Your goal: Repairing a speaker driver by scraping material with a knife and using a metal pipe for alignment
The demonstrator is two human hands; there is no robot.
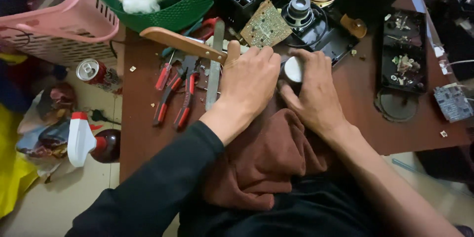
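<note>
Both of your hands meet at the centre of the frame over a small round white-faced part on the dark brown wooden table. Your left hand is curled closed beside it, knuckles up, and your right hand wraps around it with the thumb along its lower side, so the part is clamped between them. Whether your left fingers actually grip it is hidden.

Beneath your wrists a reddish-brown cloth is bunched at the table's near edge. Just left of your left hand lie red-handled pliers and a flat metal file, with a wooden-handled tool slanting above them. Above your knuckles sits a bare circuit board, and beside it a small speaker on black plastic housing. At right, a black tray holds small scraps, and another circuit board sits at the table's right edge.

At upper left, a green basket with white stuffing touches a pink basket. On the pale floor at left lie a drink can and a spray bottle among crumpled wrappers. Small crumbs of debris dot the tabletop.
</note>
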